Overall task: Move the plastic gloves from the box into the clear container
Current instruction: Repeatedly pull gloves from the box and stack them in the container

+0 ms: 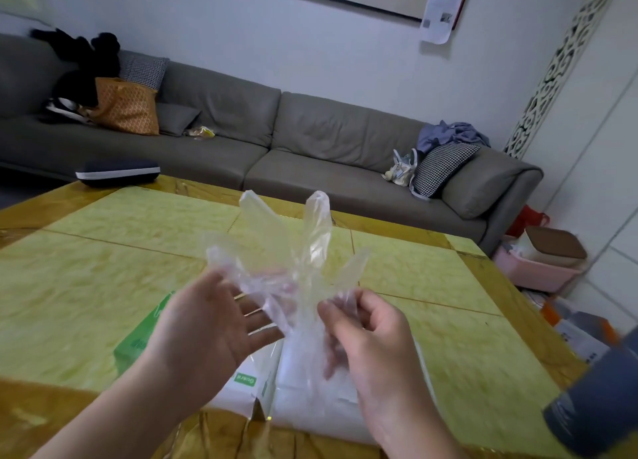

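Room: living room with a long grey sofa [276,130] along the far wall, cushions and bags scattered on it; a dark blue case [117,175] lies at the far edge of the table.
Surface: yellow-green marbled table [86,268] with amber borders.
Plastic glove: one thin clear plastic glove [303,251] held up in the air above the table, its finger sleeves pointing upward and splayed.
Right hand: right hand [366,331] has thumb and fingers curled, pinching the cuff end of the glove.
Left hand: left hand [210,320] is spread, palm up, fingers straight, touching the film at the glove's side without gripping it.
Box: green and white glove box [248,379] lies on the table just beneath both hands, partly hidden by them; pale film shows beside it.
Clear container: cannot be made out; the blurred pale shape under the right hand may be it.
Risk: the film is light and clingy, so it could stick to the left palm or drift off when let go, landing on the table instead of inside.
Second risk: the splayed finger sleeves may hang over a container's rim unless gathered first.
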The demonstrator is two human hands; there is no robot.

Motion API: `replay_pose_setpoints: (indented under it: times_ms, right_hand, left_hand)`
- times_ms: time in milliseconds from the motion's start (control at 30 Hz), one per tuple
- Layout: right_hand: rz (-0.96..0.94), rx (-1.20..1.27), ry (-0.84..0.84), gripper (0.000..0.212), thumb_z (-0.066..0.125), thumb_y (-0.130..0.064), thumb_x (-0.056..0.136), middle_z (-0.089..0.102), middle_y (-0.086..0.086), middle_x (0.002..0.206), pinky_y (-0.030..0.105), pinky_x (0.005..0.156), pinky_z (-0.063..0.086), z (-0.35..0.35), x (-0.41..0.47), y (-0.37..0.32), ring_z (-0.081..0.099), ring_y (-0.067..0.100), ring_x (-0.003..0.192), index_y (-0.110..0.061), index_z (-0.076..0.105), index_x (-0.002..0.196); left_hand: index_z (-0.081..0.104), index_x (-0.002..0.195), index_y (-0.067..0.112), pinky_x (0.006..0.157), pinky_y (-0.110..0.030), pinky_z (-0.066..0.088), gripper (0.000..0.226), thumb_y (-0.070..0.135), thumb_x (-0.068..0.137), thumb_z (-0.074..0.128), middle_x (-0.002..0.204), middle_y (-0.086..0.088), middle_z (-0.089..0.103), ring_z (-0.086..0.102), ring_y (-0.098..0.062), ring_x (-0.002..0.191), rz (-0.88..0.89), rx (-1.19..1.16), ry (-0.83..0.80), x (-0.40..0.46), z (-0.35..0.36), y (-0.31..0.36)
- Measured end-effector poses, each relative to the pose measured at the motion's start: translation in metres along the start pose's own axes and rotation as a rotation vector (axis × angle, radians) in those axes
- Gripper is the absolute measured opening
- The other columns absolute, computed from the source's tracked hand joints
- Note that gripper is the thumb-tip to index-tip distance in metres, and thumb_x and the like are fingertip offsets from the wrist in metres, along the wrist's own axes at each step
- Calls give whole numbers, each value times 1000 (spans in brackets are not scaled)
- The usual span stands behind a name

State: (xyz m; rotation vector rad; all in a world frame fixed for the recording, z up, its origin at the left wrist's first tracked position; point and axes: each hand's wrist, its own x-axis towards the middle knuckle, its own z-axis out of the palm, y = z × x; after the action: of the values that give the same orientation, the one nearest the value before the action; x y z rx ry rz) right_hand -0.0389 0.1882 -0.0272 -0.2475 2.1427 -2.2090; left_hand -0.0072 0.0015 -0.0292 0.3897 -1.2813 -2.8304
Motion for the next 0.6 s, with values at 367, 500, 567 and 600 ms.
replay_pose_setpoints:
  times_ms: [367,500,567,600]
  right_hand:
    - [58,-64,10,23,87,-19,82,65,-2,73,27,43,36,-42,18,-6,46,15,51,-6,70,92]
    - [261,63,-139,31,81,-25,88,80,12,100,34,59,55,-50,17,-11,74,29,80,-2,76,107]
    - [250,44,-39,14,76,-15,92,79,13,91,33,59,56,-53,17,-8,75,26,77,-2,77,98]
    - [232,60,52,9,74,-10,94,77,11,85,34,58,57,-55,19,-6,73,24,72,-2,76,94]
  left_hand:
    - [73,108,-5,66,-40,65,16,2,97,65,97,-21,78,76,-36,82,128,574,46,-12,19,-7]
    - [70,113,-6,69,-33,64,19,-4,99,57,100,-21,77,77,-34,89,206,449,55,-10,21,-11]
    - [69,115,-7,71,-33,64,24,-10,97,55,100,-23,77,77,-36,91,223,428,22,-10,22,-12]
    - [69,116,-5,71,-33,64,27,-14,96,53,101,-24,77,76,-37,93,224,427,6,-10,22,-13]
